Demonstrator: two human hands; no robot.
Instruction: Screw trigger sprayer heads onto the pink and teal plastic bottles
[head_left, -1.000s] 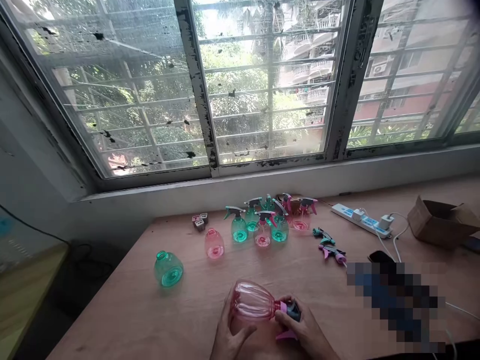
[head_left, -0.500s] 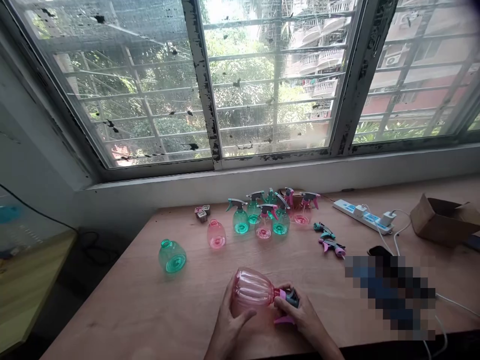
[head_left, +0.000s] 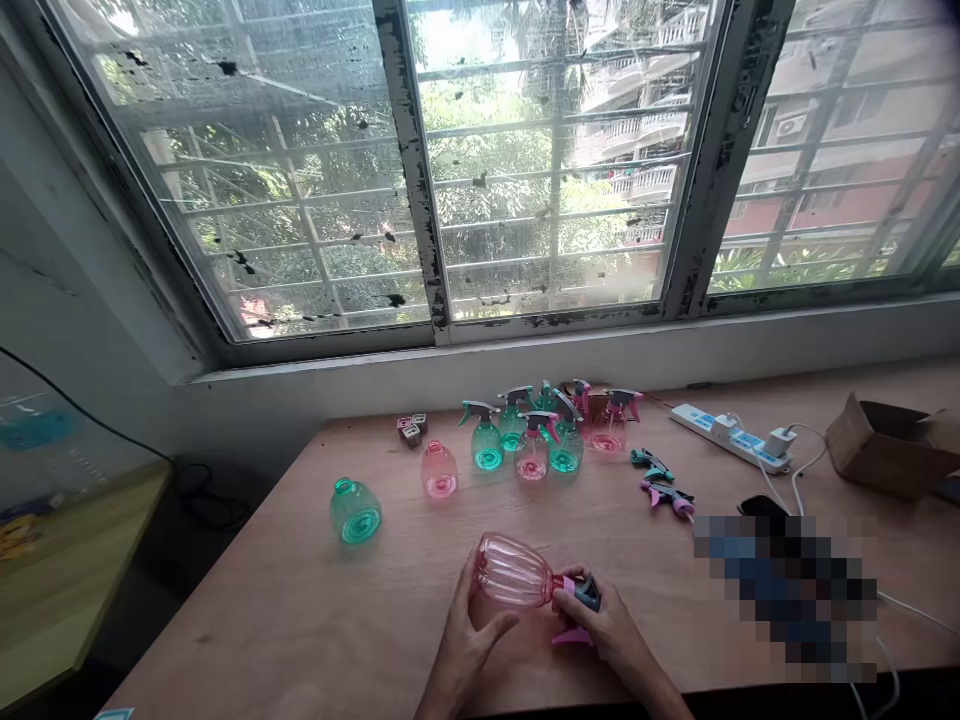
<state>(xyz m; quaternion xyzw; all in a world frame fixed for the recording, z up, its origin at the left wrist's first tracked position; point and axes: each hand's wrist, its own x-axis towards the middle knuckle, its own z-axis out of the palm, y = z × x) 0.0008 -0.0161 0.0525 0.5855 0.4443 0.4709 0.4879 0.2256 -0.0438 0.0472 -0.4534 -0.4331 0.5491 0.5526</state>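
Note:
A clear pink spray bottle is held on its side above the front of the table. My left hand cups its base, thumb along the lower side. At the neck, my right hand grips the grey and pink trigger head, whose pink trigger points down toward me. The head sits at the bottle's mouth; whether it is fully screwed on I cannot tell. Farther left stand a green bottle and a pink bottle, both without heads. Two loose trigger heads, one teal and one pink, lie to the right.
Several green and pink bottles with heads fitted stand grouped near the window wall. Small dark blocks lie left of them. On the right are a power strip with plugs and cables, a cardboard box and a pixelated patch.
The camera view has shifted slightly, so the table things sit a little farther right. Both hands keep the same hold on the pink spray bottle.

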